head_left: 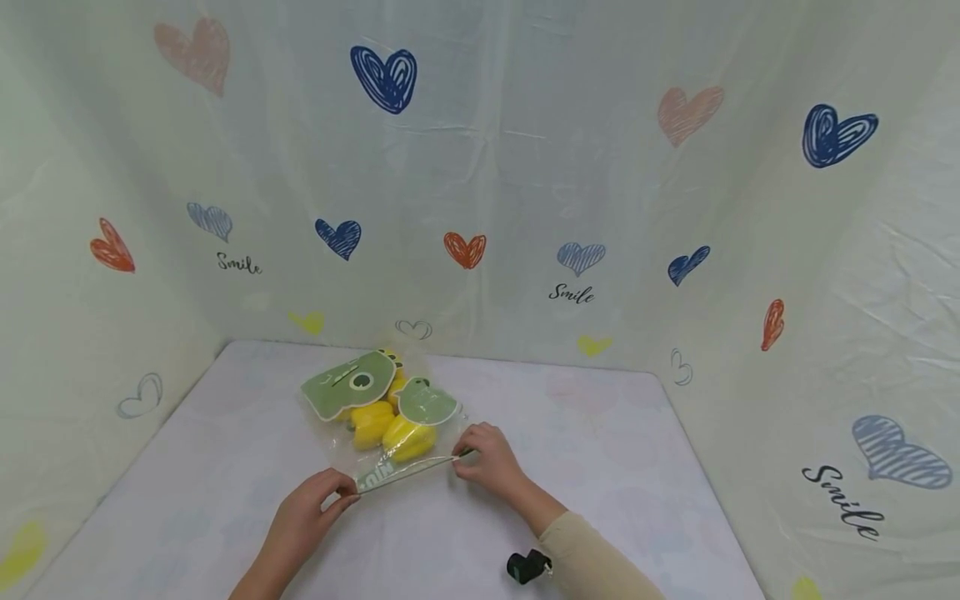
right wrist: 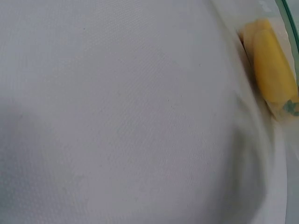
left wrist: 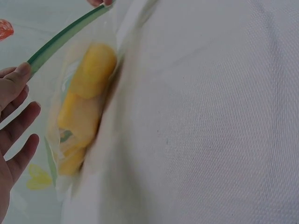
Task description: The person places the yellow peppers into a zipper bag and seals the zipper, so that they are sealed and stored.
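A clear zip bag [head_left: 347, 392] with green cartoon prints lies on the table, several yellow bell peppers [head_left: 372, 423] inside it. Its edge nearest me carries a green strip [left wrist: 60, 39], stretched between my hands. My left hand [head_left: 302, 514] pinches the left end of that edge between thumb and finger; the left wrist view has this hand [left wrist: 11, 112] with its other fingers spread. At the opposite end, my right hand [head_left: 491, 458] pinches the corner. In the right wrist view only a pepper [right wrist: 273, 67] and part of the bag appear, the right hand being out of frame.
A small black object [head_left: 527, 567] with a metal ring lies beside the right sleeve [head_left: 592, 554]. The white table [head_left: 585, 433] ends at a hanging white sheet [head_left: 495, 167] printed with hearts, which encloses the back and both sides.
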The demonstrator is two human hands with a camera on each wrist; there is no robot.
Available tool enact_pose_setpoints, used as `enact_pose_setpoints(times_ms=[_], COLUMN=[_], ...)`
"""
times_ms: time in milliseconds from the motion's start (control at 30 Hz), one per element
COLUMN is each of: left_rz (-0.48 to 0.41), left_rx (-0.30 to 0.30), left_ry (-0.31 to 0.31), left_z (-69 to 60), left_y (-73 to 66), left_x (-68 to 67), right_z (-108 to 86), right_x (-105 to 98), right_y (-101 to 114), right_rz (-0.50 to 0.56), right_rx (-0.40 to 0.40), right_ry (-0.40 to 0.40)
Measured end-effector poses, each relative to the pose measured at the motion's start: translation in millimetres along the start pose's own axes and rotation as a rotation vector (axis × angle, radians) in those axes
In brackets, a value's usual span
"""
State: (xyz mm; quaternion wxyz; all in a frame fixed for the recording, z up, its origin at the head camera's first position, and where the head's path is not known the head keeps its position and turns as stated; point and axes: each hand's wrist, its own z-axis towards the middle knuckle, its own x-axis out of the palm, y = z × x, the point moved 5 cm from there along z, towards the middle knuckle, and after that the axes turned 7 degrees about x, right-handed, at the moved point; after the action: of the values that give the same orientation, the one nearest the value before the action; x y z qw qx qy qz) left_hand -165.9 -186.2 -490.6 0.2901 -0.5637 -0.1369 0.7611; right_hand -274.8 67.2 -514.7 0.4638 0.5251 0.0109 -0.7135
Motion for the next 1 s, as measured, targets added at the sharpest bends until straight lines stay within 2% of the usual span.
enact_pose_setpoints(times_ms=[300, 633, 1000], left_rz=[-0.010, 0.003, 0.003], left_rx=[0.000, 0.039, 0.066], left_ry=[0.007, -0.034, -0.056], left_z=[0.6, -0.1, -1.6], left_y=[-1.2, -1.6, -1.1], left_x=[-0.1, -1.0, -0.9], right_z=[0.6, 2.1, 1.2], right_x=[-5, -12, -19], right_y=[-10, -23, -33], right_rz=[0.001, 0.032, 0.014], right_rx=[0.032, 0.165, 0.179], right_ry=[0.003, 0.016, -0.013])
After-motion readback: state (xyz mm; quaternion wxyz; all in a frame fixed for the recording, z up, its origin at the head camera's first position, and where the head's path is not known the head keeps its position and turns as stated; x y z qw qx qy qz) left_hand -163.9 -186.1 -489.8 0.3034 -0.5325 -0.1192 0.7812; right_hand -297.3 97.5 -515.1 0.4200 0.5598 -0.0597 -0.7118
